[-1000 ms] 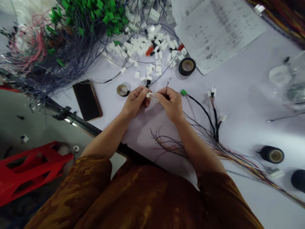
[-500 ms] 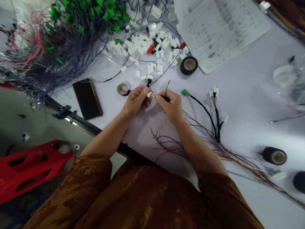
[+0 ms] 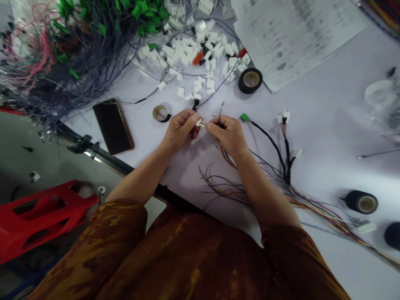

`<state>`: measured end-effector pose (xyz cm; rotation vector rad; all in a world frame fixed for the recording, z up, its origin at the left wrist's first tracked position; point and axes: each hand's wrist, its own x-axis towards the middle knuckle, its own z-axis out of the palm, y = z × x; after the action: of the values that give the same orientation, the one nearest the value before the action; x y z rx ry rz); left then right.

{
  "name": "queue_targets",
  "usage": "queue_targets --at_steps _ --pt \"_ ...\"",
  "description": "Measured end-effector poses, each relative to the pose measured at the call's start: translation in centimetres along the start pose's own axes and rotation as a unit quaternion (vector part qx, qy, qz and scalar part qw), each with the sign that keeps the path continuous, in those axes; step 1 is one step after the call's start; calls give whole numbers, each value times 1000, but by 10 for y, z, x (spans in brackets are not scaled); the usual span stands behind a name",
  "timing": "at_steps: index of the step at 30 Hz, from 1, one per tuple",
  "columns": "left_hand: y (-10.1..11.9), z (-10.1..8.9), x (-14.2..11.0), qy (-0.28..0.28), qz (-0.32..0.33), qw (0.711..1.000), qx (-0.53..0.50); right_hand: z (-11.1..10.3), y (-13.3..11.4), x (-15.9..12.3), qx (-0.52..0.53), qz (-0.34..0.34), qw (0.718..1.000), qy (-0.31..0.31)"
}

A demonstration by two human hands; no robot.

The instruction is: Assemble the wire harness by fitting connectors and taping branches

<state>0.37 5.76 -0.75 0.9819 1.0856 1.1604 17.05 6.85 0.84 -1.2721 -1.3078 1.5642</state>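
Left hand [image 3: 180, 130] and right hand [image 3: 226, 134] raised close together, fingers [image 3: 187, 121] curled in tight pinches. Both forearms [image 3: 137, 179] angled inward.

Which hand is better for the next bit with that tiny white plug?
Probably the right hand: it pinches the thin wires, and a metal tip sits right by the white connector. The left hand already holds that connector.
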Motion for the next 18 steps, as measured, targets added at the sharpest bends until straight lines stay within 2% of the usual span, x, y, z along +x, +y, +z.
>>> queue_targets --at_steps 3,7,9,12,18 --pt "-1 1 -1 -2 -3 1000 3 4 3 -2 -20 -25 999 32" --pt "-2 4 -4 14 49 997 66 13 9 -7 -90 -140 981 96" --pt "-1 5 -5 20 53 996 65 14 11 -7 -110 -169 975 92" --pt "2 6 -4 31 31 998 37 11 12 -6 -117 -159 978 64" --pt "3 9 -6 31 32 997 67 8 15 -3 -117 -160 980 34"
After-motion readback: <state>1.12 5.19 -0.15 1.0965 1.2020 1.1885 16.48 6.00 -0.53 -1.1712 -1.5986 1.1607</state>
